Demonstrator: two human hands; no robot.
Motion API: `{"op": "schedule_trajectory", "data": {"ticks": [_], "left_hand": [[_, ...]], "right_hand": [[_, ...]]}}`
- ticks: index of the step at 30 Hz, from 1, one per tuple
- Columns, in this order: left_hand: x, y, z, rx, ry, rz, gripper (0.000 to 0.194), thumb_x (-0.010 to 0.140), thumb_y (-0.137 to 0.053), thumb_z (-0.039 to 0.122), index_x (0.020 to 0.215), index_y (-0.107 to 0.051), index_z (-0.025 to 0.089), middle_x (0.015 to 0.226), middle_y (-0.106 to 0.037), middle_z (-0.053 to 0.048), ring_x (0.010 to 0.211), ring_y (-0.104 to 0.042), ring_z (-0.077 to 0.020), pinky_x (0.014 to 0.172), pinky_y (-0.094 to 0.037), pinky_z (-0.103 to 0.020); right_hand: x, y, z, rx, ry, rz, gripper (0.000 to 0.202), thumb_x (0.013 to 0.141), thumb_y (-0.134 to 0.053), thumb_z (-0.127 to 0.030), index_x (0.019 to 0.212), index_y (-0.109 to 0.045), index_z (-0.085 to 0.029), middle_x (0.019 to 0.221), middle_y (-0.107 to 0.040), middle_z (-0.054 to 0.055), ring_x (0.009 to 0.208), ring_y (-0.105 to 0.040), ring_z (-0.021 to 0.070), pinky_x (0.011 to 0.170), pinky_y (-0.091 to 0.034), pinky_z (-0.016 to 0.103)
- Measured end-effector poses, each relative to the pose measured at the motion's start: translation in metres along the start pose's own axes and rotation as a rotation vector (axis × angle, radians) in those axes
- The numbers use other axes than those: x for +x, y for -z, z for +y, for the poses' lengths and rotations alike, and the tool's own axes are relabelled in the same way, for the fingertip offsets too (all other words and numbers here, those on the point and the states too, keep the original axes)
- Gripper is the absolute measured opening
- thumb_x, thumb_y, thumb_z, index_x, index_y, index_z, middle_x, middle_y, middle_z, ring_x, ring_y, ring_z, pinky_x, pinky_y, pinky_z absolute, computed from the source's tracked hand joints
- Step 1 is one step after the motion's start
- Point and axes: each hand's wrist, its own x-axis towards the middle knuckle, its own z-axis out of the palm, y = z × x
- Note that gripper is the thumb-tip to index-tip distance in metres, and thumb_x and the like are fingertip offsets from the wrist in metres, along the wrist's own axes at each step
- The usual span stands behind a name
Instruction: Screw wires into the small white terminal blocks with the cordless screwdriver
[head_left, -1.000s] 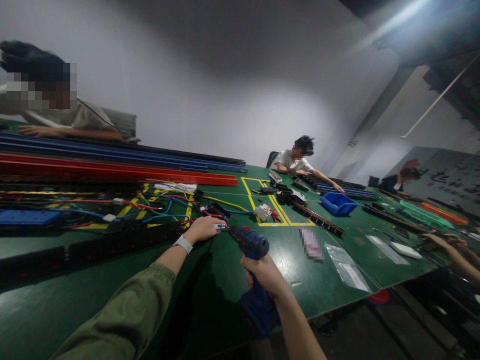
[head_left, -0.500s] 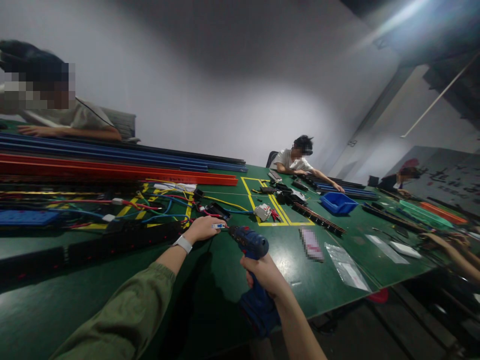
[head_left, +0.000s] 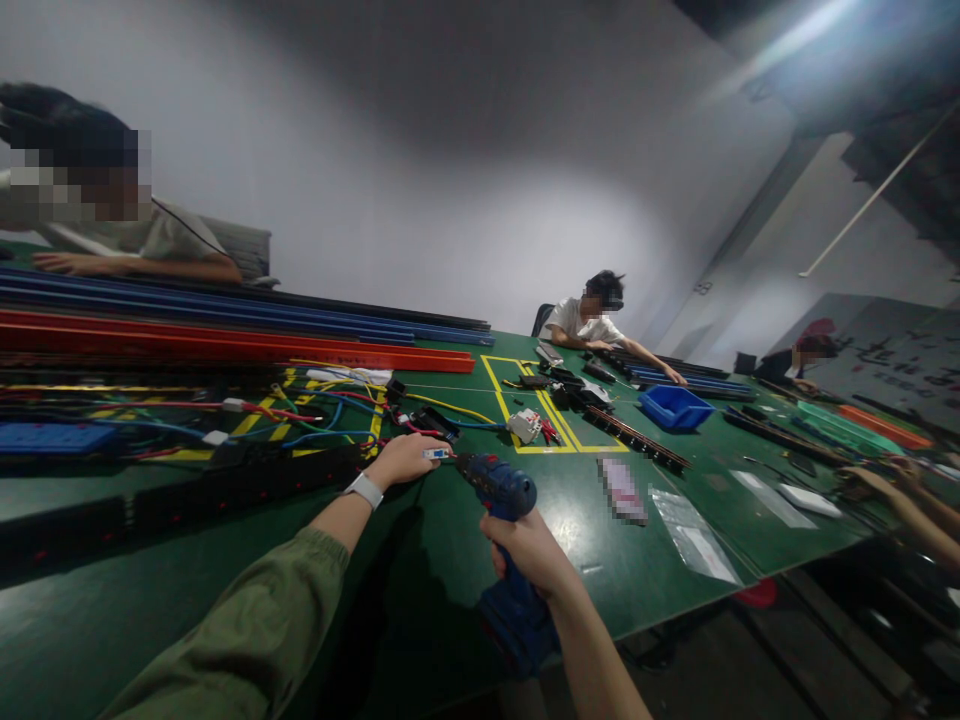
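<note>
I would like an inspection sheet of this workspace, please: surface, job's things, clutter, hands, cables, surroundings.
Surface: dark green flat table, marked with straight yellow tape lines.
Job's things: blue pistol-shaped power drill, its nose pointing at a small white-and-blue part; contact cannot be told.
Clutter: long red channel bar, open blue plastic bin, clear flat plastic bag.
Hands: bare right hand grips the drill; bare left hand holds the part.
Cables: thin red, blue and yellow wires lie loosely near the left hand.
Surroundings: plain grey wall; a person in a white top at the table's far side.
</note>
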Motion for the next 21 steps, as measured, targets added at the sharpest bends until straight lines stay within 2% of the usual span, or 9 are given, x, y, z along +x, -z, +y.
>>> {"op": "schedule_trajectory", "data": {"ticks": [14,21], "left_hand": [[0.0015,-0.004,-0.003,-0.006,0.012,-0.002,0.038,0.085,-0.05,0.041,0.12,-0.063,0.042,0.125,-0.066,0.006,0.116,-0.059,-0.0198,0.099,-0.041,-0.029],[0.0019,-0.0042,-0.0038,-0.005,0.003,0.008,0.037,0.084,-0.051,0.04,0.119,-0.063,0.043,0.124,-0.066,0.007,0.114,-0.06,-0.0215,0.098,-0.042,-0.031]], "right_hand": [[0.0,-0.0004,-0.0009,-0.002,-0.023,0.012,0.01,0.075,-0.057,-0.027,0.073,-0.051,-0.019,0.04,-0.046,-0.007,0.038,-0.045,0.011,0.044,-0.034,0.022],[0.0,-0.0004,-0.0006,0.012,-0.032,0.015,0.01,0.074,-0.058,-0.028,0.077,-0.053,-0.019,0.041,-0.046,-0.007,0.037,-0.045,0.0113,0.043,-0.034,0.023]]}}
